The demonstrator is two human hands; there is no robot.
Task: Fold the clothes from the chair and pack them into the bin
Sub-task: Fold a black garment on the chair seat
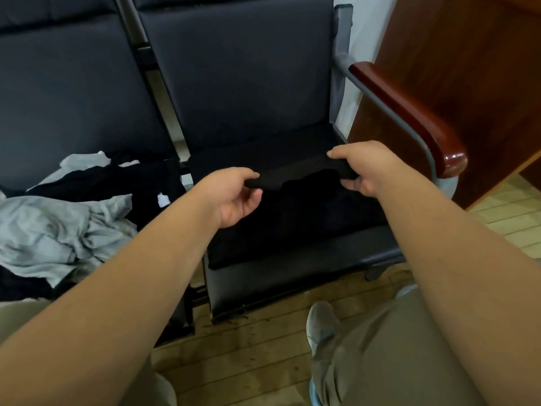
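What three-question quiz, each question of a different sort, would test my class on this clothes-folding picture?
1. True or false: the left hand and the right hand both hold the black garment.
2. Multiple choice: where does the pile of unfolded clothes lie? A) on the left chair; B) on the floor; C) on the wooden armrest.
3. Short answer: is the bin in view?

Key: 1 true; 2 A; 3 no.
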